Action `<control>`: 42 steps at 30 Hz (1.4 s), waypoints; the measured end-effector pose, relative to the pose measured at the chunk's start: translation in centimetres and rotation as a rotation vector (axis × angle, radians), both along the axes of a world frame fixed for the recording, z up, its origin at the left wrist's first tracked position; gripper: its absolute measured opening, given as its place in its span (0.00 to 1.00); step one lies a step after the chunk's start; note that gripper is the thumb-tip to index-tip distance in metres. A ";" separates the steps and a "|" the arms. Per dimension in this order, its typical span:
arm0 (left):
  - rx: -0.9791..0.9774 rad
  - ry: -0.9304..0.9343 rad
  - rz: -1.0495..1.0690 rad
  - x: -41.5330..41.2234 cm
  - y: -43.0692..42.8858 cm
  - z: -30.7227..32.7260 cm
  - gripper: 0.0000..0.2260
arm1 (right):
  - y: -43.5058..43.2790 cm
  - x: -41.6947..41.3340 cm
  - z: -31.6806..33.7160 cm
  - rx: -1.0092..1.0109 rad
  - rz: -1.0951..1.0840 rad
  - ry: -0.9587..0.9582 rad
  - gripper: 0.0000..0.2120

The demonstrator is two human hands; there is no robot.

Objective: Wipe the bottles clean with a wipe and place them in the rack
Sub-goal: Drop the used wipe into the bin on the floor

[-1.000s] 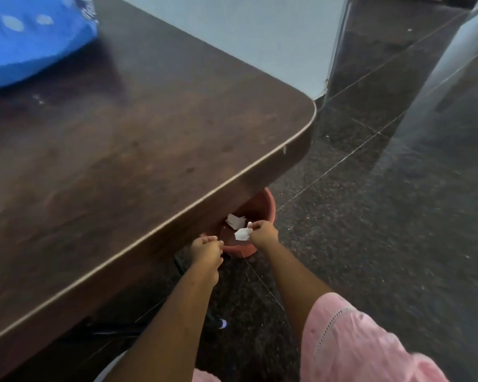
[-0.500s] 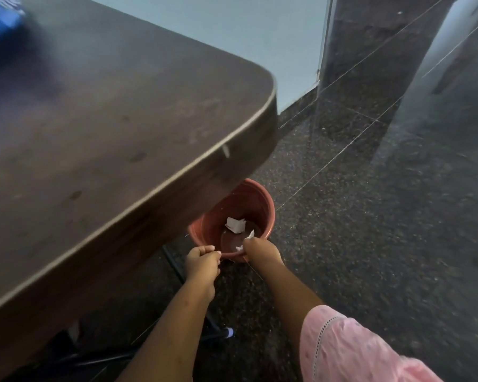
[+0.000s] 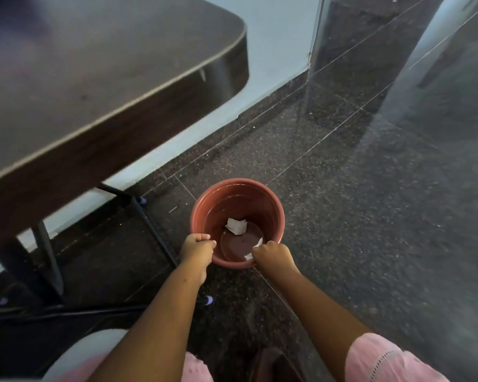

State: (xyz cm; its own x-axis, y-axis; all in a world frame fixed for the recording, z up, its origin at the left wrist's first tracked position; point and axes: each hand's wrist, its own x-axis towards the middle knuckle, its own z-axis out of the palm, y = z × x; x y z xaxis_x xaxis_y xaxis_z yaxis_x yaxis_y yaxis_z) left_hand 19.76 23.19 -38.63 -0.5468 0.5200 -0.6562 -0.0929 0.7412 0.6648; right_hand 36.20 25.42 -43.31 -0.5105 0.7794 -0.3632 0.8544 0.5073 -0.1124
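Observation:
My right hand is closed on a white wipe over the near rim of a reddish-brown bin on the floor. Bits of the wipe stick out between my fingers, inside the bin's mouth. A second crumpled wipe lies on the bin's bottom. My left hand is a closed fist against the bin's near left rim; I cannot tell whether it grips the rim. No bottle or rack is in view.
The dark wooden table overhangs at the upper left, with its black metal legs running down beside the bin. A pale blue wall stands behind, and dark speckled floor tiles spread to the right.
My view has tipped down and off the table, so the bin now shows whole. Both hands stay at its near rim, the right one still pinching the wipe.

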 end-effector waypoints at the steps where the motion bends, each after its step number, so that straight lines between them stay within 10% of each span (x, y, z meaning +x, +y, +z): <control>1: -0.011 -0.018 0.015 0.6 -0.4 -0.3 0.05 | -0.6 0.6 0.2 -0.020 0.009 -0.026 0.13; 13: -0.070 -0.043 -0.055 3.7 -2.6 -1.9 0.13 | 1.4 2.0 0.7 -0.407 -0.183 -0.166 0.20; 42: -0.123 -0.018 -0.377 5.0 -2.5 -1.7 0.10 | 1.5 -1.0 0.0 -0.450 -0.300 -0.057 0.15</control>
State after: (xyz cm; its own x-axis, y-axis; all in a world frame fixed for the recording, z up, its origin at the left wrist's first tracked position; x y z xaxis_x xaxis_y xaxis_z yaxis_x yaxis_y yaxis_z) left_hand 24.81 20.73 -40.29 -0.3201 0.5988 -0.7342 0.1899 0.7998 0.5695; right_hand 35.19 26.87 -43.34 -0.2593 0.6492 -0.7151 0.9654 0.1528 -0.2113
